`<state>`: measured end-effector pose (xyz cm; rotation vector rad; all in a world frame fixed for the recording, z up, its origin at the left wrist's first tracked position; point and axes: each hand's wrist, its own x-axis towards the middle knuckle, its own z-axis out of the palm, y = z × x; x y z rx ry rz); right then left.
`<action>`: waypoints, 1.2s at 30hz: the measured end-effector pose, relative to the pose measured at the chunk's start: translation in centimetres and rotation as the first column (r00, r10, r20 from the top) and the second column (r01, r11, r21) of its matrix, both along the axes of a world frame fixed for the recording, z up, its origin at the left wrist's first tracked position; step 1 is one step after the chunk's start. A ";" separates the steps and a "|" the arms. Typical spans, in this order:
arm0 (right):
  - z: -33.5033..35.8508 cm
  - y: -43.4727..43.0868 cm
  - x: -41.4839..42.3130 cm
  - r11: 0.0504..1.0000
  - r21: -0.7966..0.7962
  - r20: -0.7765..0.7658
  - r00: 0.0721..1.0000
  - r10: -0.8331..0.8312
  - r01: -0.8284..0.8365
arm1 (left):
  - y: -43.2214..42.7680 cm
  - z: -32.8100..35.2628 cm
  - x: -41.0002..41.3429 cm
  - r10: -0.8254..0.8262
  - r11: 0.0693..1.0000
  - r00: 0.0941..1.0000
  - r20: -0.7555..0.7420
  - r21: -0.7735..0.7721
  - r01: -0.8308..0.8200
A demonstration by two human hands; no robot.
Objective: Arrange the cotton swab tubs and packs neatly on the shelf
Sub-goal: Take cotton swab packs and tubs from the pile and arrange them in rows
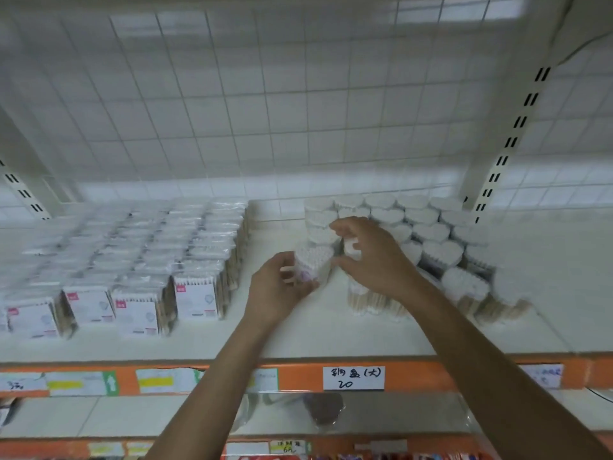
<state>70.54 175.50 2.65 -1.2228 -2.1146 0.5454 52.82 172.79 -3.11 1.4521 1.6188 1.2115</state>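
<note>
A heart-shaped tub (315, 260) packed with cotton swabs, white tips up, is held by the left hand (278, 287), fingers and thumb curled round its near left side, over the middle of the white shelf (315, 336). Just to its right, a second tub (351, 247), mostly hidden, is pinched between the thumb and curled fingers of the right hand (371, 257). A cluster of tubs (431, 232) of the same kind is ranged right of and behind that hand, all filled with swabs. More than a dozen can be counted; blur and the hand prevent an exact figure. On the left, clear packs of swabs (195, 293) are stood in four rows running to the far wall. A handwritten price label (353, 377) is fixed to the orange rail (464, 373) at the near edge.
</note>
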 end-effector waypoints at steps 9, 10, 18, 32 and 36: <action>-0.7 -2.0 1.9 0.967 0.180 0.329 0.915 -0.234 0.182 | 1.0 -0.9 1.5 -0.013 1.000 0.995 -0.101 0.025 0.016; -0.8 -2.2 1.8 0.967 0.183 0.335 0.913 -0.234 0.180 | 1.0 -1.0 1.5 -0.008 0.999 0.994 -0.114 0.030 0.012; -1.1 -3.3 1.3 0.974 0.188 0.377 0.907 -0.187 0.122 | 1.0 -1.0 2.0 0.017 1.000 0.980 -0.200 0.022 -0.013; 1.7 -3.2 2.3 0.982 0.151 0.269 0.951 -0.150 0.113 | -2.7 1.0 3.8 0.158 0.926 0.941 -0.299 0.377 -0.036; 2.7 -2.8 1.9 0.952 0.151 0.170 0.942 -0.289 0.265 | -3.7 1.1 5.1 -0.004 0.890 0.950 -0.312 0.431 0.146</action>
